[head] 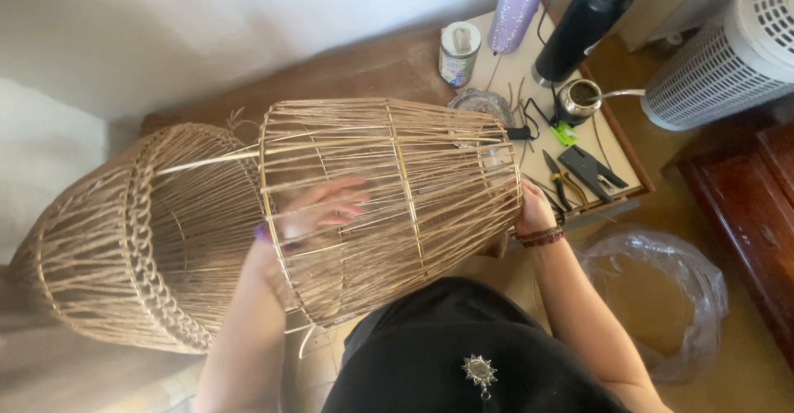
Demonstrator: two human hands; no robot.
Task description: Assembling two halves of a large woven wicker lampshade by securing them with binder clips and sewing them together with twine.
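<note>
A barrel-shaped woven frame (pixel 413 165) of pale fibre strands over metal rings lies on its side across my lap. My left hand (pixel 318 208) reaches inside it through the open left end, fingers spread and blurred, seen through the strands. My right hand (pixel 532 210) grips the right rim of the frame, with beaded bracelets on the wrist. A loose pale strand (pixel 207 162) sticks out to the left from the frame's upper edge.
A second, finished woven shade (pixel 124 256) lies at left. A low table (pixel 616 144) at back right carries pliers (pixel 561 183), a black tool (pixel 591 171), a cup with a metal straw (pixel 579 99), a black flask (pixel 579 24), a purple bottle (pixel 518 4) and a jar (pixel 458 52). A clear plastic bag (pixel 662 297) and a white heater (pixel 728 57) stand right.
</note>
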